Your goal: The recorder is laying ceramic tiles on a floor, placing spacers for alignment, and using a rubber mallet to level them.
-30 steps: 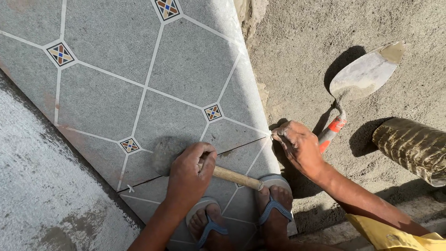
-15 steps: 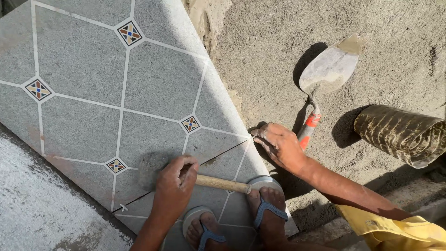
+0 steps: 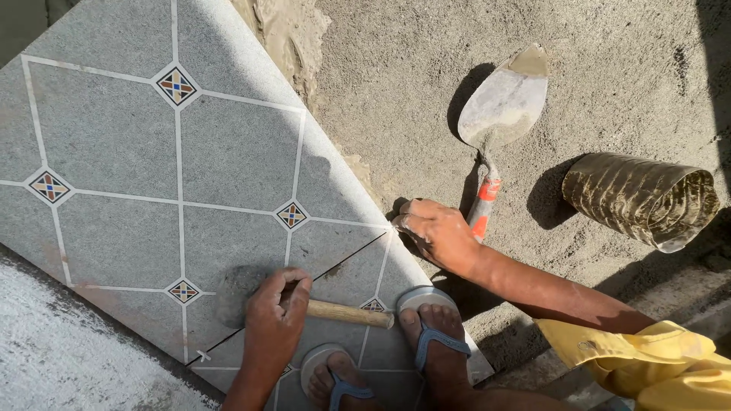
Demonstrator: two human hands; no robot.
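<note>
The left hand (image 3: 274,316) and forearm are bare. The right hand (image 3: 435,234) is bare too, its arm uncovered up to a bunched yellow sleeve (image 3: 647,361). Both feet wear flip-flops (image 3: 426,323) with grey soles and blue straps.

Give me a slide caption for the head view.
Left hand grips a mallet on grey tiles; right hand steadies the tile's edge.

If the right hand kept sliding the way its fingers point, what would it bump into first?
The right hand points left, its fingertips at the edge of the grey tile. So probably the tile first, though height is hard to judge.
</note>
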